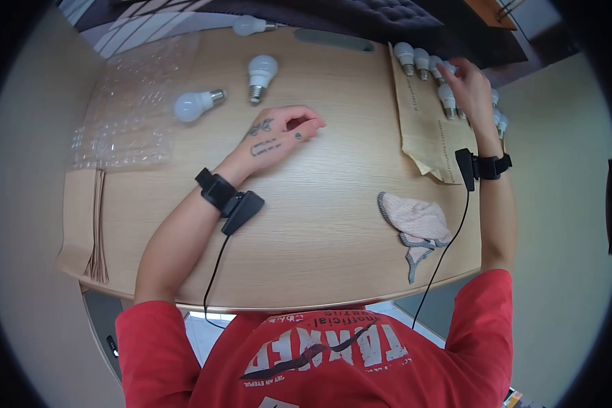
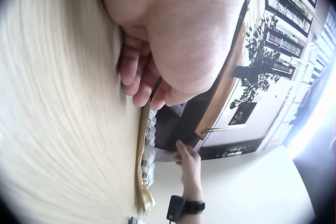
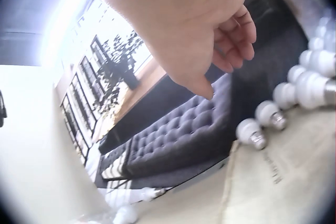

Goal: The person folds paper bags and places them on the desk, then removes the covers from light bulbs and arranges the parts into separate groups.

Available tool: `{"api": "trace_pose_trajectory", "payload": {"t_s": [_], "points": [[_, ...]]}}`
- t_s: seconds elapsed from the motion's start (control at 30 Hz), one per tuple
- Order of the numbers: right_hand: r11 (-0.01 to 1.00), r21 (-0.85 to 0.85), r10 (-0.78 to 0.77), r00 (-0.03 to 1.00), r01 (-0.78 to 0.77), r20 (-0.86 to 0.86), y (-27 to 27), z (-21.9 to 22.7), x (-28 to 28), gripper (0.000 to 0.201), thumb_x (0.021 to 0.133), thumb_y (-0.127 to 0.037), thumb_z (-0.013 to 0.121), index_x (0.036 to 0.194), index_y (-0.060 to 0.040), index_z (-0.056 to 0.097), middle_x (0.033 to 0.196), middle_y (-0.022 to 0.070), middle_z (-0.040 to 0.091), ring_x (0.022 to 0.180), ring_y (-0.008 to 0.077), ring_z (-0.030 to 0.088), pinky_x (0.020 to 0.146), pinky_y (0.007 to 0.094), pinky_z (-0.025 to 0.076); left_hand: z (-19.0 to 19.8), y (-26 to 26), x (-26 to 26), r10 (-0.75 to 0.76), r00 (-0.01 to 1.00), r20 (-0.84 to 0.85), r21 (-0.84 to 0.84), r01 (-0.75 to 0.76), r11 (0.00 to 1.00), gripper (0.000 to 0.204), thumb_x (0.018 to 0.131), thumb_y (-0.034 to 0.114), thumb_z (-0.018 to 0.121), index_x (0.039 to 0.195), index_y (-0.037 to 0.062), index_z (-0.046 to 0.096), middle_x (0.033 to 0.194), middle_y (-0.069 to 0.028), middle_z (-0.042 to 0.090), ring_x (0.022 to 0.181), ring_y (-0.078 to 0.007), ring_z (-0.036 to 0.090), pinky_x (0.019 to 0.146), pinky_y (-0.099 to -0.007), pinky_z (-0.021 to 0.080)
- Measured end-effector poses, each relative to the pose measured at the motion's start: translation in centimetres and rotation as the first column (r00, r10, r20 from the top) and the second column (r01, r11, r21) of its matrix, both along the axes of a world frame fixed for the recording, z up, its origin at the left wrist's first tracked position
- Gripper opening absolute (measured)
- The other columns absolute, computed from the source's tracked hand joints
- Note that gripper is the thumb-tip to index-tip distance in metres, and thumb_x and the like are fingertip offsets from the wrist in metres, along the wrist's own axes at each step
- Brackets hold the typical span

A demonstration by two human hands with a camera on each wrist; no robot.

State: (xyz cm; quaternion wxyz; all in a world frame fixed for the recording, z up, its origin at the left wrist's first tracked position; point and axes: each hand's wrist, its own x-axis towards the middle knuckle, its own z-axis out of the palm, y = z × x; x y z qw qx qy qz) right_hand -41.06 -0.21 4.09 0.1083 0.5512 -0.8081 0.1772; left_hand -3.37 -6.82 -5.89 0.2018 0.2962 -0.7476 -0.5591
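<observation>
In the head view the right hand (image 1: 470,92) is raised over several white bulbs (image 1: 447,96) lying on brown paper (image 1: 418,122); its fingers are loosely bent and hold nothing, as the right wrist view confirms, with the bulbs (image 3: 312,88) to its side. My left hand (image 1: 279,136) rests on the table with loosely curled, empty fingers, seen closely in the left wrist view (image 2: 157,40). Just beyond it one bulb (image 1: 262,73) stands or lies base toward me, and another bulb (image 1: 194,106) lies to its left.
A third loose bulb (image 1: 250,26) lies at the far edge. Clear plastic packaging (image 1: 132,102) covers the back left, with folded brown paper (image 1: 81,217) at the front left. A pink cloth with grey edging (image 1: 415,217) lies at the front right. Black cables hang from both wrist cameras.
</observation>
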Motion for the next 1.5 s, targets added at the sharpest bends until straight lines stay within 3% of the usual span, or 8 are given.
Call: {"api": "trace_pose_trajectory", "payload": {"t_s": [0.27, 0.47, 0.6, 0.77, 1.17, 1.23, 1.37, 1.5], "points": [[0.829, 0.159, 0.520, 0.844, -0.536, 0.133, -7.8, -2.7, 17.5, 0.052, 0.091, -0.046, 0.067, 0.129, -0.0116, 0.062, 0.087, 0.0170, 0.072, 0.082, 0.0326, 0.071, 0.076, 0.0425, 0.055, 0.0, -0.2, 0.1, -0.025, 0.999, -0.030, 0.017, 0.026, 1.000, 0.028, 0.096, 0.026, 0.058, 0.108, 0.0046, 0.072, 0.089, -0.0066, 0.072, 0.084, -0.0163, 0.066, 0.082, -0.0299, 0.050], [0.820, 0.343, 0.444, 0.888, -0.458, 0.125, -10.5, -4.1, 24.3, 0.075, 0.086, -0.066, 0.061, 0.132, -0.0074, 0.060, 0.100, 0.0245, 0.072, 0.099, 0.0434, 0.069, 0.089, 0.0495, 0.055, -0.6, -0.4, -0.1, -0.019, 0.998, -0.063, -0.049, 0.016, 0.999, 0.029, 0.095, 0.023, 0.058, 0.109, 0.0028, 0.073, 0.101, -0.0125, 0.074, 0.093, -0.0236, 0.069, 0.088, -0.0341, 0.051], [0.803, 0.398, 0.412, 0.896, -0.444, 0.167, -11.5, -4.5, 25.5, 0.077, 0.084, -0.064, 0.065, 0.133, -0.0045, 0.059, 0.104, 0.0256, 0.071, 0.101, 0.0451, 0.068, 0.089, 0.0505, 0.055, -0.5, -0.4, 0.0, -0.024, 0.998, -0.064, -0.025, 0.023, 0.999, 0.029, 0.098, 0.020, 0.060, 0.115, -0.0010, 0.070, 0.097, -0.0063, 0.072, 0.087, -0.0125, 0.066, 0.083, -0.0285, 0.051], [0.799, 0.381, 0.416, 0.885, -0.465, 0.208, -11.7, -5.3, 24.3, 0.068, 0.083, -0.052, 0.069, 0.131, -0.0051, 0.060, 0.105, 0.0265, 0.071, 0.102, 0.0445, 0.068, 0.090, 0.0501, 0.055, -0.2, -0.3, 0.0, 0.002, 0.999, -0.042, -0.030, -0.003, 1.000, 0.030, 0.095, 0.024, 0.057, 0.109, 0.0023, 0.073, 0.099, -0.0124, 0.074, 0.092, -0.0234, 0.069, 0.087, -0.0337, 0.051], [0.853, 0.235, 0.409, 0.876, -0.466, 0.256, -9.2, -4.2, 18.6, 0.062, 0.083, -0.037, 0.073, 0.134, -0.0065, 0.056, 0.102, 0.0216, 0.072, 0.092, 0.0362, 0.072, 0.081, 0.0458, 0.057, 0.3, 0.0, -0.1, -0.009, 1.000, 0.024, 0.022, 0.009, 1.000, 0.027, 0.102, 0.027, 0.059, 0.108, 0.0050, 0.072, 0.090, -0.0015, 0.069, 0.083, -0.0097, 0.062, 0.075, -0.0259, 0.049], [0.884, 0.068, 0.390, 0.810, -0.463, 0.439, -7.8, -1.6, 15.7, 0.057, 0.081, -0.039, 0.075, 0.124, -0.0051, 0.060, 0.093, 0.0237, 0.073, 0.089, 0.0366, 0.073, 0.080, 0.0463, 0.057, -0.1, -0.2, -0.1, -0.010, 1.000, 0.025, -0.001, 0.010, 1.000, 0.026, 0.102, 0.028, 0.059, 0.108, 0.0064, 0.072, 0.090, -0.0008, 0.069, 0.083, -0.0094, 0.061, 0.074, -0.0253, 0.049], [0.955, -0.092, 0.291, 0.954, -0.284, 0.076, -5.8, 0.5, 7.5, 0.065, 0.083, -0.050, 0.075, 0.128, -0.0058, 0.061, 0.088, 0.0175, 0.075, 0.083, 0.0324, 0.074, 0.078, 0.0410, 0.058, 0.4, 0.1, -0.1, 0.014, 0.998, 0.054, 0.034, -0.016, 0.999, 0.027, 0.098, 0.027, 0.060, 0.108, 0.0066, 0.074, 0.093, -0.0042, 0.072, 0.087, -0.0130, 0.063, 0.083, -0.0288, 0.048], [0.985, 0.143, 0.087, 0.994, -0.096, 0.071, -2.7, 0.3, 1.4, 0.064, 0.084, -0.050, 0.072, 0.129, -0.0063, 0.061, 0.098, 0.0213, 0.074, 0.090, 0.0371, 0.072, 0.081, 0.0439, 0.057, 0.2, 0.0, 0.0, 0.012, 0.999, 0.051, 0.027, -0.014, 1.000, 0.027, 0.098, 0.028, 0.059, 0.107, 0.0074, 0.074, 0.092, -0.0034, 0.071, 0.087, -0.0125, 0.062, 0.082, -0.0283, 0.048]]}}
